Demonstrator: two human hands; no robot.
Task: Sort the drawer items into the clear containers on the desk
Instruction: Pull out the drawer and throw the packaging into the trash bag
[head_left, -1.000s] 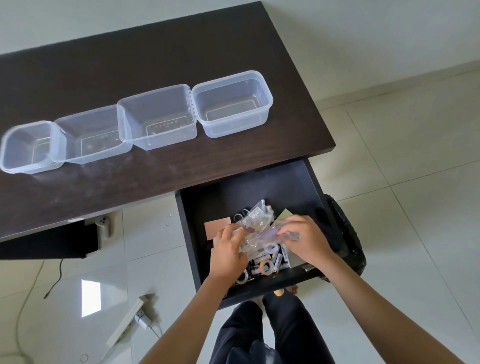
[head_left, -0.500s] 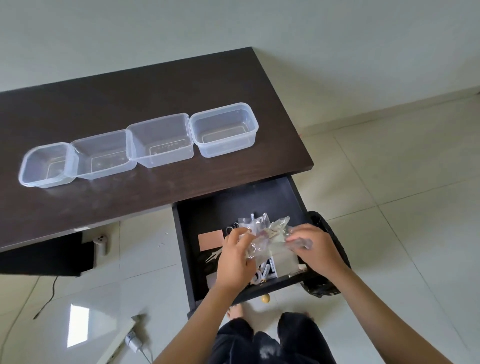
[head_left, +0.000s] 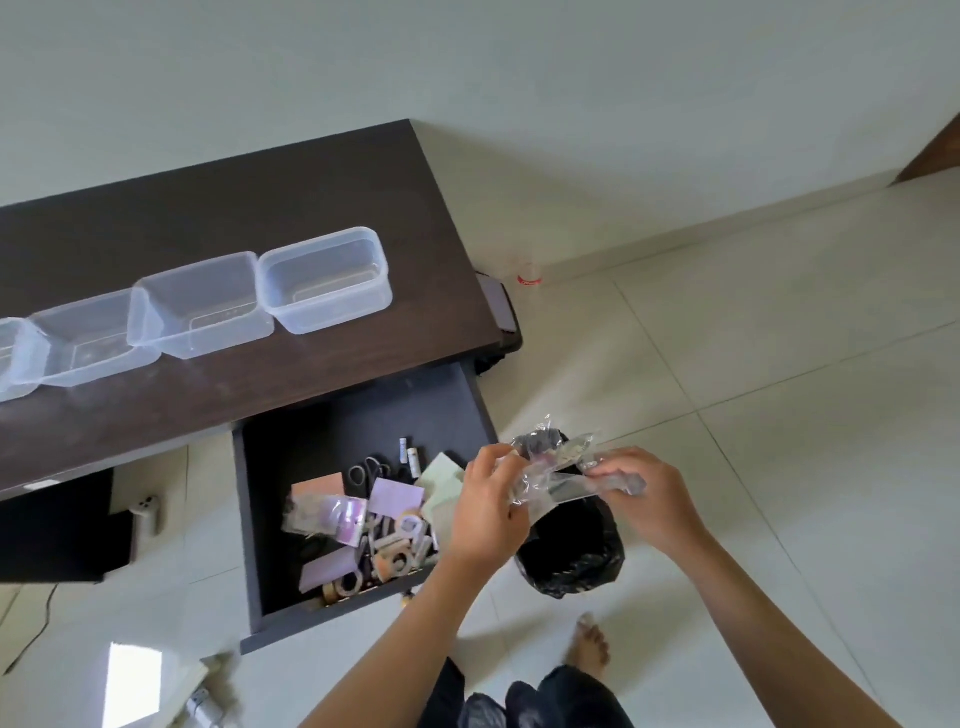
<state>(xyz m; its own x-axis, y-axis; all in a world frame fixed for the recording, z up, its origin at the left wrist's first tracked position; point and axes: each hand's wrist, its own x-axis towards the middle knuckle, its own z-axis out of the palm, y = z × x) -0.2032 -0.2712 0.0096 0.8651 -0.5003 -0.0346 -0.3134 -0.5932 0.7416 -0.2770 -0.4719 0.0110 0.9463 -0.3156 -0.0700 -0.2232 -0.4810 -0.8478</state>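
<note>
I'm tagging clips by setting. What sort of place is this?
Probably a room in a home, used as a study corner: a dark wooden desk with an open drawer of stationery, a pale tiled floor, and a bare foot.

no readable text, labels or numbers

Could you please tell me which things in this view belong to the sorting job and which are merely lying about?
Part of the job:
clear containers on the desk
open drawer with scissors, tape rolls, paper pads
clear wrappers held by left hand and right hand

Lying about:
black bin bag
floor cable
</note>
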